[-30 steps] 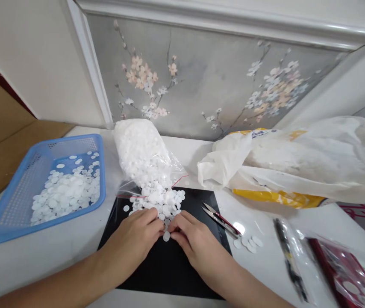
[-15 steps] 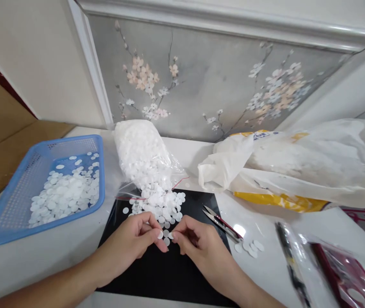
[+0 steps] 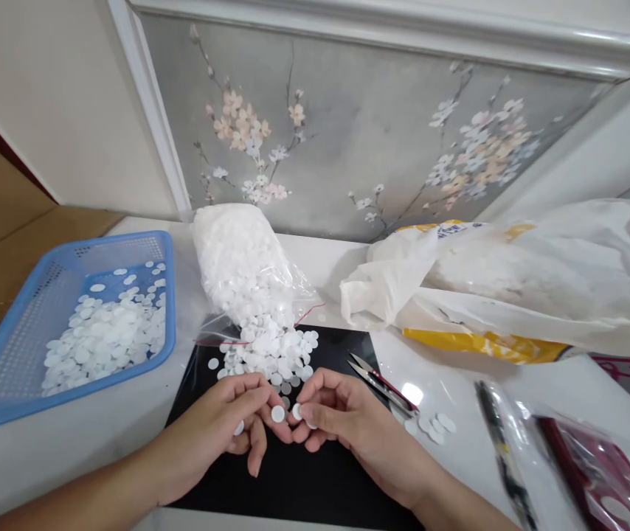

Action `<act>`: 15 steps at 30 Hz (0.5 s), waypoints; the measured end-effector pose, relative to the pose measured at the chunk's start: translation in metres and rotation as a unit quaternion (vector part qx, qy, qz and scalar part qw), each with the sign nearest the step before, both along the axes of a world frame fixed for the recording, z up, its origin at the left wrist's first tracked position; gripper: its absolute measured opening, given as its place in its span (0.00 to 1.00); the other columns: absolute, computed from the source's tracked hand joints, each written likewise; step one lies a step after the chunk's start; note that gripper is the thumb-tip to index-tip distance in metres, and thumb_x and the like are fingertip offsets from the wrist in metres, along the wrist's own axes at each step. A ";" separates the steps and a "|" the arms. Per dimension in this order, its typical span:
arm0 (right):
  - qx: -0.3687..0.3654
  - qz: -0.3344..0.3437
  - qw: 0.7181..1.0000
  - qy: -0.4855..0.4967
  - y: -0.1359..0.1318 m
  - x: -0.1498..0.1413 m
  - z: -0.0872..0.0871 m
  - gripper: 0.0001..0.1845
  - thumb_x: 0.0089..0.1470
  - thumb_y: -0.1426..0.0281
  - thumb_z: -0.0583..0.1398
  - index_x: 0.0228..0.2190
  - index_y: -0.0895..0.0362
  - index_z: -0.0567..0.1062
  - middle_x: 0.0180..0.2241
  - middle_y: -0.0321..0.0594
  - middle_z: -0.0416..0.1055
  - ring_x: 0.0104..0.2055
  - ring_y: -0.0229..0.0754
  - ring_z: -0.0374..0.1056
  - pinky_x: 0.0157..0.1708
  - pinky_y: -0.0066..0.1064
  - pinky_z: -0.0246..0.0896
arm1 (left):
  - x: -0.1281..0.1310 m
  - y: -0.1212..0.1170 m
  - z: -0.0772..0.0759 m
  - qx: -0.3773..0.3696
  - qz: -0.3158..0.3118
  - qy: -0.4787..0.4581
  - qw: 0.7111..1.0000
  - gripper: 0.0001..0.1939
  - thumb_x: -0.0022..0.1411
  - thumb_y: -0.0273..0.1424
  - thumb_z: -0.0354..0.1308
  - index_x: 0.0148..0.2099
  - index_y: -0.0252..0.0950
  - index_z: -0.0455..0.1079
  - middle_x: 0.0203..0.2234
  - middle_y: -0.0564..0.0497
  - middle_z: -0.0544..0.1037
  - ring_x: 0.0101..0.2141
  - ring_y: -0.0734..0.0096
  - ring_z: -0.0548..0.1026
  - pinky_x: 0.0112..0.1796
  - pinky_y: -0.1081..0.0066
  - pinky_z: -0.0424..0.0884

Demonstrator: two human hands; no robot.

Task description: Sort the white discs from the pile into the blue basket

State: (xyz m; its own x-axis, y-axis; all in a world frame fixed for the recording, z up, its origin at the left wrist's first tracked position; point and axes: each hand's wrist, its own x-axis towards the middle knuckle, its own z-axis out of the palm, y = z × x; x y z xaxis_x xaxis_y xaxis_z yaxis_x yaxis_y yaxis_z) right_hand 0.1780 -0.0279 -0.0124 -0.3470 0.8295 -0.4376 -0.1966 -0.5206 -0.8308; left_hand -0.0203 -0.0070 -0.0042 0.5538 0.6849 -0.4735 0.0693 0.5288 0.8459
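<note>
Over the black mat (image 3: 287, 487) my two hands meet near the middle. My left hand (image 3: 232, 420) pinches a small white disc (image 3: 278, 414) at its fingertips, and another disc shows under its thumb side, against the fingers. Between thumb and fingers, my right hand (image 3: 337, 417) grips a white disc (image 3: 296, 411), with the edge of one more beside the thumb. Just beyond the fingers lies a heap of white discs (image 3: 274, 350), spilling from the mouth of a clear zip bag (image 3: 237, 258) packed with more of them.
At left stands a blue basket (image 3: 170, 310) partly filled with discs. Red-handled thread snips (image 3: 384, 385) lie at the mat's right edge, near several loose discs (image 3: 431, 426). Farther right are a large white plastic bag (image 3: 514, 287), a pen in plastic (image 3: 500, 442) and a dark red packet (image 3: 569, 472).
Both hands have turned, the left one's fingers uncurling, so the discs in them show more fully. The hands are a little closer together. The view has shifted slightly.
</note>
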 end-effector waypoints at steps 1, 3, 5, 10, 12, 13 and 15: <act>0.006 0.006 1.000 0.000 0.000 0.000 0.000 0.18 0.46 0.61 0.70 0.32 0.62 0.73 0.28 0.42 0.75 0.31 0.38 0.72 0.32 0.26 0.65 | 0.000 0.000 0.000 -0.001 -0.001 0.000 1.000 0.17 0.67 0.41 0.50 0.36 0.31 0.66 0.29 0.47 0.78 0.17 0.81 0.69 0.20 0.75 0.43; 0.014 0.017 1.000 0.010 -0.001 0.000 0.001 0.18 0.49 0.61 0.69 0.35 0.62 0.76 0.29 0.42 0.75 0.32 0.37 0.70 0.33 0.26 0.64 | 0.000 0.001 0.002 0.001 -0.004 0.004 1.000 0.17 0.67 0.41 0.50 0.36 0.31 0.66 0.29 0.46 0.78 0.18 0.81 0.69 0.20 0.75 0.44; 0.010 0.021 0.999 0.032 -0.002 0.000 0.002 0.17 0.51 0.61 0.68 0.35 0.62 0.76 0.30 0.41 0.73 0.32 0.35 0.68 0.34 0.26 0.62 | -0.002 0.003 0.006 0.009 0.000 0.008 1.000 0.17 0.67 0.42 0.51 0.37 0.32 0.67 0.30 0.47 0.78 0.18 0.81 0.69 0.21 0.75 0.45; -0.008 -0.028 0.994 0.105 0.001 -0.002 0.005 0.19 0.48 0.59 0.69 0.28 0.60 0.69 0.29 0.37 0.67 0.31 0.34 0.62 0.32 0.24 0.57 | -0.014 0.012 0.021 0.050 0.048 0.017 0.997 0.22 0.65 0.49 0.52 0.33 0.33 0.66 0.27 0.50 0.75 0.23 0.77 0.68 0.23 0.75 0.52; 0.003 -0.025 0.995 0.098 0.002 -0.001 0.006 0.21 0.49 0.59 0.68 0.27 0.58 0.64 0.26 0.34 0.64 0.27 0.32 0.58 0.28 0.23 0.52 | -0.018 0.016 0.026 0.065 0.055 0.026 0.996 0.22 0.66 0.48 0.52 0.30 0.33 0.65 0.27 0.51 0.73 0.24 0.76 0.67 0.26 0.75 0.57; 0.015 -0.016 0.996 0.084 0.003 0.000 0.007 0.20 0.50 0.60 0.67 0.28 0.58 0.64 0.26 0.34 0.64 0.26 0.31 0.56 0.26 0.23 0.50 | -0.020 0.017 0.027 0.069 0.055 0.029 0.996 0.22 0.66 0.47 0.52 0.30 0.33 0.65 0.28 0.51 0.72 0.25 0.76 0.66 0.28 0.75 0.59; 0.064 0.012 0.997 0.027 0.002 0.001 0.006 0.14 0.55 0.62 0.63 0.33 0.57 0.65 0.28 0.35 0.65 0.27 0.33 0.57 0.26 0.24 0.50 | -0.024 0.020 0.029 0.070 0.050 0.037 0.996 0.21 0.67 0.46 0.52 0.31 0.34 0.65 0.29 0.52 0.71 0.27 0.76 0.64 0.30 0.75 0.61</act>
